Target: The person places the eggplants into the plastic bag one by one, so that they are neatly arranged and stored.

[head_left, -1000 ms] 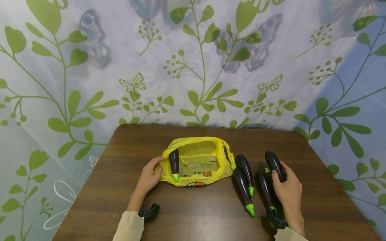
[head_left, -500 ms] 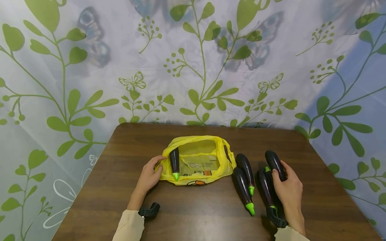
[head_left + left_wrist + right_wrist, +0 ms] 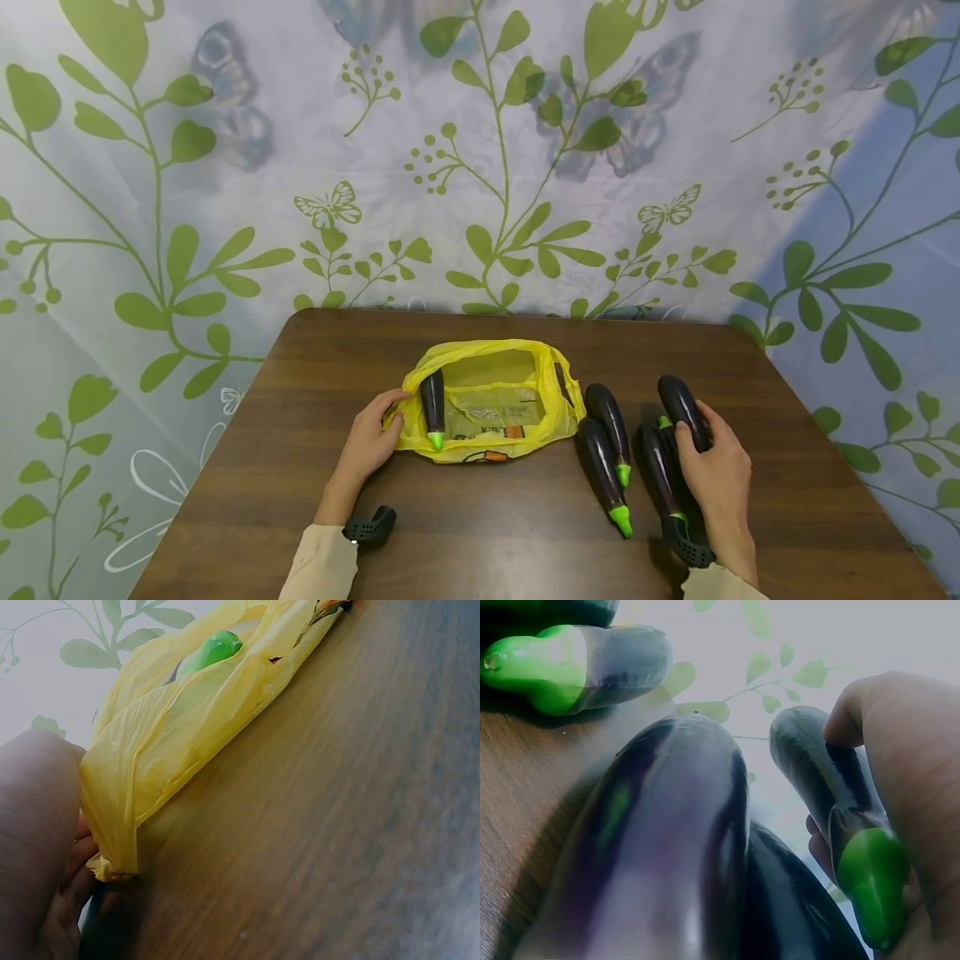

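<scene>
While the thin yellow plastic bag gapes: left hand pinches its edge, probably keeping the mouth spread.
Inside: one glossy dark-purple eggplant with green cap, cap by the near rim.
Right hand: fingers and thumb wrapped round another purple eggplant, spread just body-wide, likely for a secure hold.
Between bag and right hand: loose eggplants, probably grouped for easy reach.

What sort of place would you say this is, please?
Probably an indoor spot, perhaps a home or a staged corner: a brown table before a leaf-patterned cloth, with eggplants lying beside a yellow bag.
</scene>
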Demonstrator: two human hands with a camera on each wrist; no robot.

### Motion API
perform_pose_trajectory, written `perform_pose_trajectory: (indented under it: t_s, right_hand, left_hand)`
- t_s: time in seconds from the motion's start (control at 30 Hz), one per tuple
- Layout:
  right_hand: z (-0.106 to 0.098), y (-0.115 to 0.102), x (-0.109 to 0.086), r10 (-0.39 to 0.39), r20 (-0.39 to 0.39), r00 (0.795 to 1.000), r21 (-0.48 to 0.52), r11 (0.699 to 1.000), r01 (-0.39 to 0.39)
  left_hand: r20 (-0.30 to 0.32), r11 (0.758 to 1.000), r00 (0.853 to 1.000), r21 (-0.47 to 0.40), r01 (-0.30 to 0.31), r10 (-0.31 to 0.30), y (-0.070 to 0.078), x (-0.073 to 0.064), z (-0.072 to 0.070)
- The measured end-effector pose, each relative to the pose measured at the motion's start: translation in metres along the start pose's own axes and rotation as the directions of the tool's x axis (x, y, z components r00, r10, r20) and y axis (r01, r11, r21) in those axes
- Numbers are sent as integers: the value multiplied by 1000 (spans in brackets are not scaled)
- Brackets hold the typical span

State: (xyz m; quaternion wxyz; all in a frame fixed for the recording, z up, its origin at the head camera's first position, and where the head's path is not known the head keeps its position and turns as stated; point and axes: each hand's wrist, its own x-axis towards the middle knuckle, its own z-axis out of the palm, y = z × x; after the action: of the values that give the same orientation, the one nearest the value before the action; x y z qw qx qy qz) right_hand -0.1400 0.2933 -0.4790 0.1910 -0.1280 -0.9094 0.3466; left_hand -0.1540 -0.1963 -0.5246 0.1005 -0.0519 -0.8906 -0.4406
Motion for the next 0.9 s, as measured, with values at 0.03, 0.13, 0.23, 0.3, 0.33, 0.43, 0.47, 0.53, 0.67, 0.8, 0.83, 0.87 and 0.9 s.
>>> perform_pose_trajectory:
  t_s: [0.03, 0.13, 0.23, 0.3, 0.33, 0.43, 0.47, 0.53, 0.67, 0.8, 0.83, 0.87, 0.9]
  right_hand:
    - [0, 1, 0, 2, 0, 1000, -1, 1000, -2]
    - [-1, 1, -2, 10, 3, 1000, -3, 1000, -10]
    - [-2, 1, -2, 14, 4, 1000, 2, 1000, -14]
    - [-2, 1, -2, 10, 3, 1000, 8, 1000, -10]
    - [-2, 1, -1, 7, 2, 1000, 9, 1000, -7]
    - [-2, 0, 0, -1, -9, 1000, 20, 1000, 2]
    - [-2, 0, 0, -1, -8, 1000, 21, 1000, 1]
    - [-1, 0, -1, 0, -5, 1000, 21, 1000, 0]
    - [1, 0, -3, 0, 0, 1000, 17, 1000, 0]
    - [1, -1, -1, -7, -5, 1000, 19, 1000, 7]
    - [0, -1, -1, -8, -3, 1000, 18, 1000, 8]
    - [0, -2, -1, -7, -1, 1000, 18, 1000, 7]
    - [0, -2, -1, -7, 1, 1000, 16, 1000, 7]
  left_hand:
    - [-1, 1000, 1000, 2, 2, -2, 0, 0, 0]
    - [3, 1000, 1000, 5, 4, -4, 1, -1, 1]
    - [6, 1000, 1000, 1, -3, 3, 1, -1, 0]
    - [4, 1000, 1000, -1, -6, 6, 1, -1, 0]
    - [1, 1000, 1000, -8, -6, 6, 2, -1, 0]
    - [1, 1000, 1000, -12, -9, 9, 1, -1, 0]
    - [-2, 1000, 1000, -7, -11, 11, 1, -1, 0]
    - [-3, 1000, 1000, -6, -12, 12, 0, -2, -1]
    - [-1, 1000, 1000, 1, -16, 16, -2, -2, 0]
    - [2, 1000, 1000, -4, -28, 28, -3, -1, -1]
    - [2, 999, 999, -7, -32, 32, -3, -1, 0]
    - [1, 999, 999, -9, -34, 34, -4, -1, 0]
    - [0, 999, 999, -9, -36, 36, -4, -1, 0]
